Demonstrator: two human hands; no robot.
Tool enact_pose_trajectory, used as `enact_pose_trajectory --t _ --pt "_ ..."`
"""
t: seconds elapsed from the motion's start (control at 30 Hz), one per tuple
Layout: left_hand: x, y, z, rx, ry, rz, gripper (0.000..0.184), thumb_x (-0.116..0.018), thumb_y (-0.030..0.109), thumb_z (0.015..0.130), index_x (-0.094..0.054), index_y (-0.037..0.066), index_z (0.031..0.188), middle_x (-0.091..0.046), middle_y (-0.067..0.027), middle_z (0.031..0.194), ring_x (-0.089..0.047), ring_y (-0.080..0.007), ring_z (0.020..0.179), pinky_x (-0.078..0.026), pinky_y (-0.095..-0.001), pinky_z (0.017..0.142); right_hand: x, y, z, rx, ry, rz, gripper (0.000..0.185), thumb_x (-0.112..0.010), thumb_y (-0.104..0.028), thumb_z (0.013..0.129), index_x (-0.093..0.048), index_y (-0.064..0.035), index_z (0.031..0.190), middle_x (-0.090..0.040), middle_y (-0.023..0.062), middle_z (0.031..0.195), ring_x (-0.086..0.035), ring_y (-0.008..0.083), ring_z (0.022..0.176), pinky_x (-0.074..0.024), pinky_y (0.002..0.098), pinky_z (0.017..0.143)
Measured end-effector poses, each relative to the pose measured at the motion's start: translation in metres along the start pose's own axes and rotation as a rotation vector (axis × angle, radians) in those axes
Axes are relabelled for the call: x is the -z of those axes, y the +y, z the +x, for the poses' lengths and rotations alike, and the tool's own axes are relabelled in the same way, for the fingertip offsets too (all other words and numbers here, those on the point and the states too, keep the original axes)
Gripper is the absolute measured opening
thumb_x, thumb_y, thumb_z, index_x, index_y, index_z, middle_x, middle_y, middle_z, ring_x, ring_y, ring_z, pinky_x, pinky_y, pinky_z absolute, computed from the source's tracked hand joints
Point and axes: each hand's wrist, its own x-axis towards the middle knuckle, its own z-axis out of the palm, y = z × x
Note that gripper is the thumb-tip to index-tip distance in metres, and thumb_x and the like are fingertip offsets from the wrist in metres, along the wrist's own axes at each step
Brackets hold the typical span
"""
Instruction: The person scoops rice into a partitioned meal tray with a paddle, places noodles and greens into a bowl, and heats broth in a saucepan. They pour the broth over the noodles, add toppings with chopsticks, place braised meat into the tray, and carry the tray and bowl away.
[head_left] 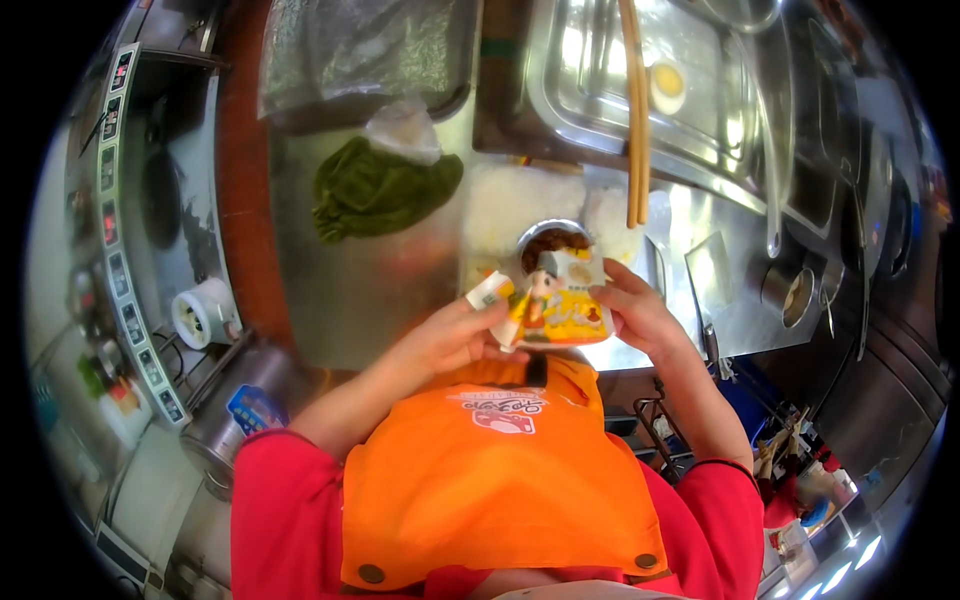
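A small printed paper food bag (565, 305), yellow and white with a cartoon figure, is held up in front of my apron. My right hand (637, 308) grips its right edge, with the thumb on the near face. On the other side, my left hand (462, 335) is closed around the bag's left corner, where a white and yellow flap (490, 290) sticks up. Just beyond the bag stands a round metal bowl (555, 228) of dark brown food, partly covered by it. White, rice-like slabs (525, 205) lie behind the bowl.
A crumpled green cloth (385, 190) and a clear plastic bag (405, 130) lie on the steel counter (330, 300) at left. Long wooden chopsticks (636, 120) cross the metal tray (560, 110), where a halved egg (667, 85) sits. A metal cup (790, 293) stands at right.
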Motion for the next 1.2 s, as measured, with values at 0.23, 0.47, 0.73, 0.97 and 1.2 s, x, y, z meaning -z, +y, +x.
enact_pose_trajectory --t 0.23,0.47,0.73,0.97,1.2 --pt "0.003 -0.006 -0.004 0.008 -0.013 0.048 0.042 -0.044 0.019 0.098 -0.032 0.01 0.137 -0.046 -0.0109 0.131 -0.052 -0.0287 0.117 -0.051 -0.0516 0.091 -0.002 0.003 -0.007 0.014 0.095 -0.15 0.055 -0.05 -0.002 0.088 -0.028 0.0049 0.138 -0.054 0.0166 0.121 -0.059 0.0215 0.105 -0.0518 0.0287 0.083" --pt "-0.011 -0.015 0.003 0.098 -0.039 0.326 0.036 -0.051 0.025 0.097 -0.049 0.003 0.126 -0.056 -0.0032 0.115 -0.054 -0.0129 0.102 -0.045 -0.0293 0.088 0.016 0.011 -0.037 0.019 0.301 -0.382 0.053 -0.053 -0.003 0.088 -0.033 0.0027 0.136 -0.061 0.0114 0.108 -0.062 0.0165 0.095 -0.0514 0.0242 0.073" --pt "-0.007 -0.032 0.023 0.001 -0.141 0.634 0.038 -0.052 0.027 0.096 -0.051 0.0 0.123 -0.056 -0.0025 0.108 -0.052 -0.0094 0.095 -0.043 -0.0261 0.084 0.036 0.029 -0.029 0.357 0.454 -0.703 0.043 -0.053 -0.002 0.089 -0.038 -0.0007 0.13 -0.062 0.008 0.096 -0.058 0.0107 0.083 -0.048 0.0237 0.068" --pt "-0.02 -0.037 0.038 -0.197 -0.21 1.035 0.032 -0.055 0.022 0.091 -0.055 0.0 0.115 -0.054 -0.0114 0.103 -0.056 -0.0193 0.093 -0.045 -0.032 0.08 0.027 0.015 -0.006 0.712 0.586 -1.321 0.023 -0.056 0.0 0.087 -0.05 -0.0036 0.109 -0.057 0.0132 0.095 -0.059 0.0253 0.085 -0.0481 0.0328 0.073" --pt "-0.023 -0.048 0.052 -0.416 -0.207 1.235 0.026 -0.057 0.021 0.089 -0.06 0.003 0.109 -0.05 -0.0132 0.09 -0.054 -0.0271 0.083 -0.043 -0.0349 0.074 0.021 0.007 0.018 0.849 0.541 -1.659 0.035 -0.057 0.006 0.076 -0.061 -0.005 0.109 -0.056 0.0132 0.097 -0.058 0.0312 0.087 -0.0482 0.0361 0.074"
